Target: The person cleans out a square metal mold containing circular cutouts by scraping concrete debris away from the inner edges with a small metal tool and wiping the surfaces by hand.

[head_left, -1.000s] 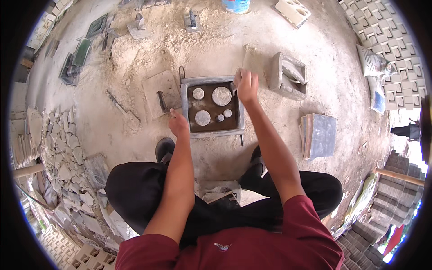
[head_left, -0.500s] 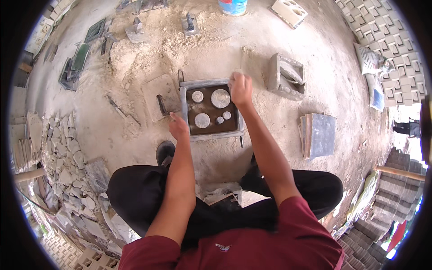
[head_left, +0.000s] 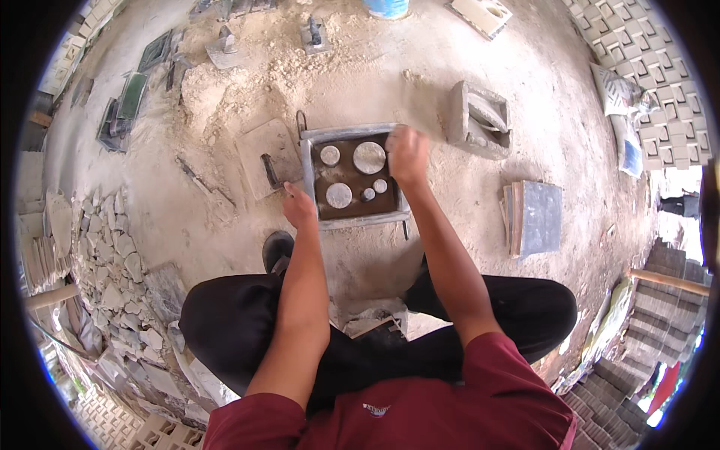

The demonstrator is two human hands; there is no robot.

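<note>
A square grey metal mould frame (head_left: 360, 218) lies on the floor before me, with a wire loop at its far left corner. Several round pale discs, such as the large disc (head_left: 369, 158) and the lower left disc (head_left: 339, 196), sit on its dark brown inner surface. My right hand (head_left: 409, 156) is closed, slightly blurred, over the frame's far right side; what its fingers hold is hidden. Beside the left wall, my left hand (head_left: 299, 205) has its fingers curled out of sight. Its thumb is near the dark handle of a flat trowel (head_left: 259, 142).
Pale sandy powder (head_left: 225, 97) is heaped beyond the frame, with two hand trowels on it. At right stand a hollow concrete block (head_left: 461, 124) and leaning flat plates (head_left: 540, 217). Broken stone (head_left: 112, 255) lies at left. A blue bucket (head_left: 386, 7) stands at the far edge.
My right hand has shifted slightly toward me along the frame's right side. The left hand stays by the left wall. The whole view has shifted a little.
</note>
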